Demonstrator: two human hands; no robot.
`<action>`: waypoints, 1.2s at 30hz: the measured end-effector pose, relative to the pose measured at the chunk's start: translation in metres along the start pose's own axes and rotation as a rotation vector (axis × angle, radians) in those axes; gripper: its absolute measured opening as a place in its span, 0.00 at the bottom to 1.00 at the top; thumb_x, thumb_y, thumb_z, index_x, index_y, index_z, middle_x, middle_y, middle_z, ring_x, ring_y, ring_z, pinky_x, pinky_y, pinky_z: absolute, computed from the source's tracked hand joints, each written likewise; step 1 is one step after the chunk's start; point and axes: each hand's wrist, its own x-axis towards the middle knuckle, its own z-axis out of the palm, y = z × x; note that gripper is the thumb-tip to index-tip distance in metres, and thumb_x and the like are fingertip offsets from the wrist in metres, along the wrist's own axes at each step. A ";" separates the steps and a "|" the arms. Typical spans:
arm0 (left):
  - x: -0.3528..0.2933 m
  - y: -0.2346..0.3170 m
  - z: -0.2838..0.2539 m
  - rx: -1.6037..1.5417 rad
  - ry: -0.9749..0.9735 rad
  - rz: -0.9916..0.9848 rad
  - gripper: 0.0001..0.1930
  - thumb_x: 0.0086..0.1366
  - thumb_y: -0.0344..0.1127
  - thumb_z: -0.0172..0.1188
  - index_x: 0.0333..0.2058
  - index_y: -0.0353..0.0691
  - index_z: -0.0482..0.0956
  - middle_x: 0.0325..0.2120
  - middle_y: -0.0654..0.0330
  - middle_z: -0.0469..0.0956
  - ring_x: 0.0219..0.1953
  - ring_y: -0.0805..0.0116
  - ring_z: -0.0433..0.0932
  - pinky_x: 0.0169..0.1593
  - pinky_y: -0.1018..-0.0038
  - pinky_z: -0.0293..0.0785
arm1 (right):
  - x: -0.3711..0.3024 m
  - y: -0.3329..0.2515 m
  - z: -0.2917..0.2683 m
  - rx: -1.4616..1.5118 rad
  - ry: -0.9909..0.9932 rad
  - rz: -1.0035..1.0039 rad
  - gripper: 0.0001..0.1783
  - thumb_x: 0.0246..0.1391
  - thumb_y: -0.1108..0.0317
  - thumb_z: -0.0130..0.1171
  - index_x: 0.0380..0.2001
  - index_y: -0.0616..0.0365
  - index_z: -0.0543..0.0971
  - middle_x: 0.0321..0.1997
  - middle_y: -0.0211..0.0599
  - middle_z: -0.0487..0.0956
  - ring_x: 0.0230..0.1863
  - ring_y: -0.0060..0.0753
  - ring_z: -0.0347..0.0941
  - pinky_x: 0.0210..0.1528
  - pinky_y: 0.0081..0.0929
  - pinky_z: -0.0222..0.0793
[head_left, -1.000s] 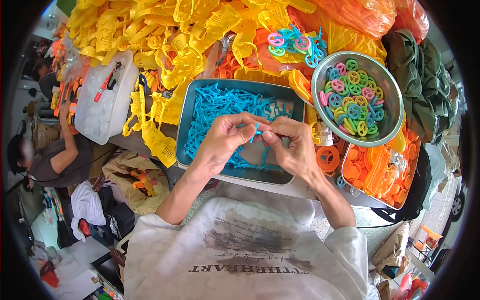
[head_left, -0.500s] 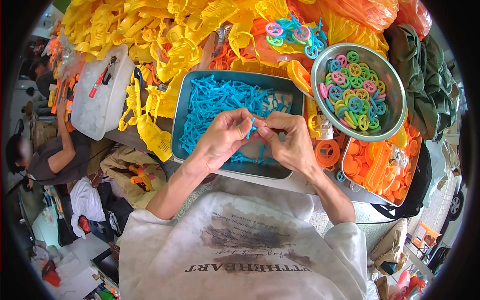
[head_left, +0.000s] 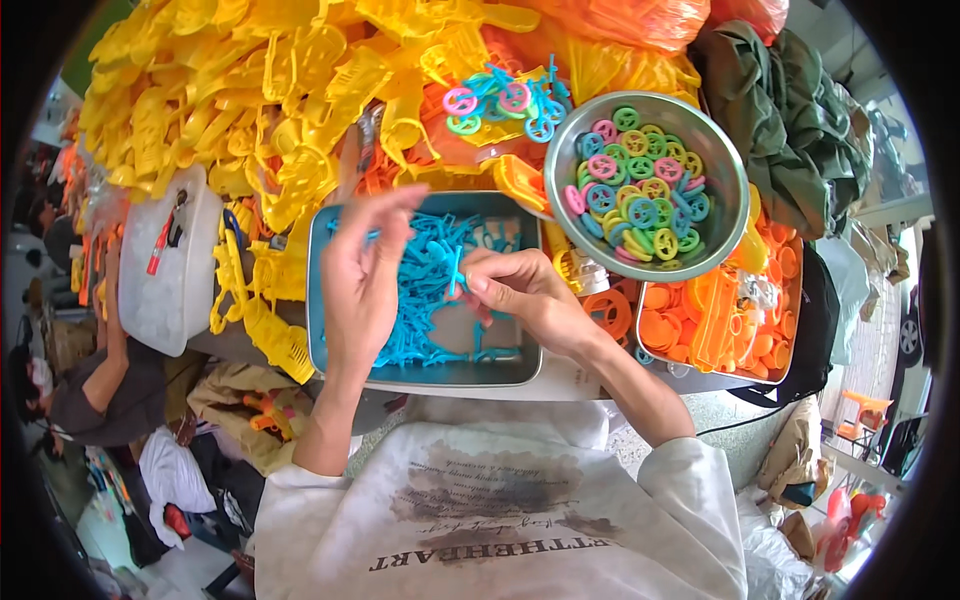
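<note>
Blue plastic shows in a small piece, pinched between the thumb and fingers of the right hand above a metal tray. Left of it, the blurred left hand is raised over the tray, fingers loosely extended, apart from the pinched part. More blue pieces heap in the tray below. To the far right, a metal bowl holds coloured wheels; orange parts lie nearer. Yellow parts pile up far left, beyond a white tub.
</note>
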 end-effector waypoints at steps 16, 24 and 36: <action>0.101 -0.010 0.105 1.125 -0.592 0.732 0.05 0.54 0.29 0.56 0.27 0.35 0.79 0.29 0.53 0.77 0.33 0.53 0.79 0.35 0.62 0.76 | 0.005 -0.001 0.000 0.131 0.054 0.087 0.12 0.54 0.72 0.64 0.42 0.63 0.79 0.38 0.37 0.82 0.37 0.27 0.79 0.40 0.26 0.78; 0.033 0.039 0.037 0.087 -0.081 0.231 0.07 0.66 0.30 0.57 0.39 0.32 0.77 0.34 0.58 0.80 0.32 0.68 0.80 0.31 0.73 0.78 | 0.001 -0.004 -0.001 0.339 0.173 0.120 0.10 0.62 0.69 0.55 0.43 0.61 0.80 0.45 0.36 0.81 0.39 0.24 0.79 0.41 0.23 0.77; -0.041 -0.021 0.033 -0.279 0.139 0.034 0.10 0.66 0.27 0.58 0.43 0.29 0.74 0.42 0.54 0.77 0.44 0.69 0.77 0.42 0.75 0.79 | 0.004 0.012 0.008 0.167 0.342 -0.119 0.10 0.54 0.70 0.65 0.37 0.65 0.81 0.33 0.36 0.82 0.30 0.21 0.77 0.36 0.20 0.74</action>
